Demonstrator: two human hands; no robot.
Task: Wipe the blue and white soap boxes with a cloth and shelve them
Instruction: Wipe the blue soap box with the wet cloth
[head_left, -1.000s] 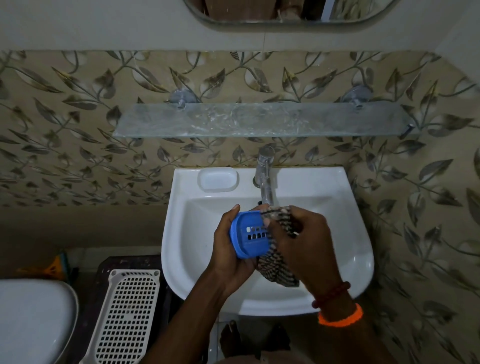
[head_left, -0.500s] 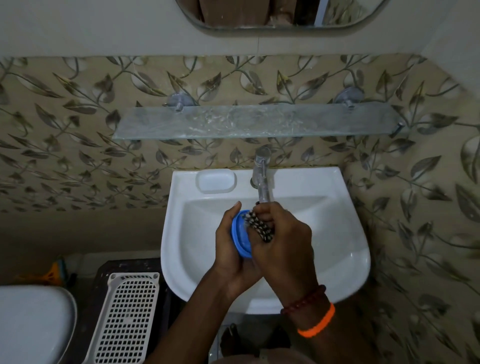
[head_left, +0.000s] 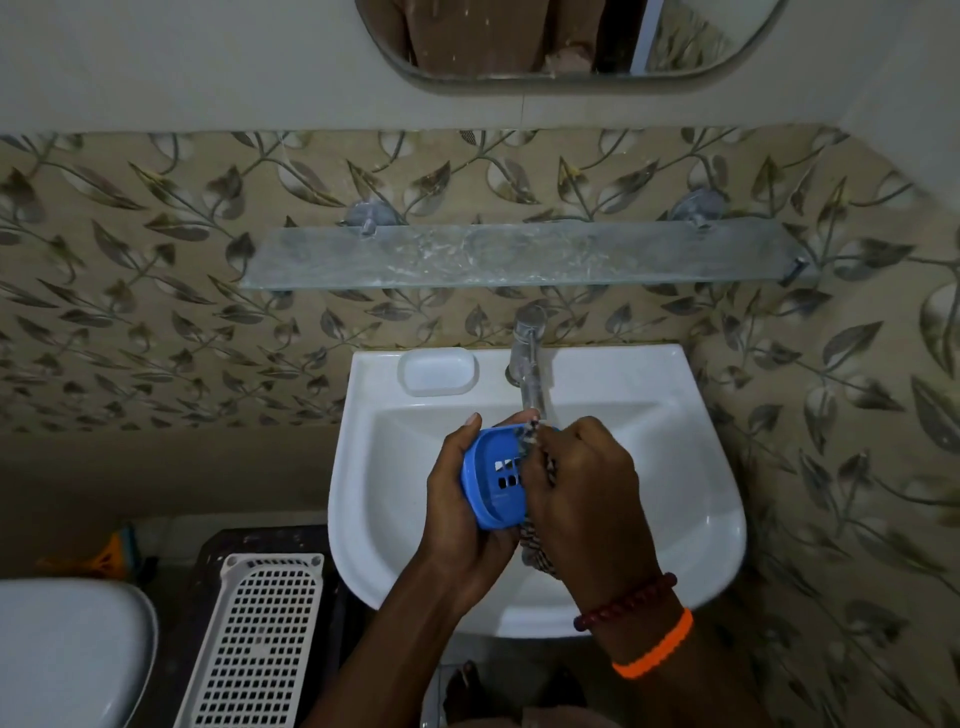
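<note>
My left hand (head_left: 457, 499) grips the blue soap box (head_left: 491, 475) over the sink basin, its slotted inside turned towards me. My right hand (head_left: 582, 478) holds a striped cloth (head_left: 537, 553) bunched against the box's right part, and the cloth's tail hangs below my fingers. The white soap box (head_left: 437, 371) lies on the back left ledge of the white sink (head_left: 691, 519). Above the sink, a glass shelf (head_left: 519, 254) is fixed to the wall with nothing on it.
A chrome tap (head_left: 527, 358) juts over the basin just behind my hands. A mirror (head_left: 571, 41) hangs above the shelf. Left of the sink, low down, stand a white perforated basket (head_left: 260, 639) and a white toilet (head_left: 67, 654).
My right hand has slid the cloth to the right across the blue box, so the box's slotted inside shows again. The box has turned more face-on to me.
</note>
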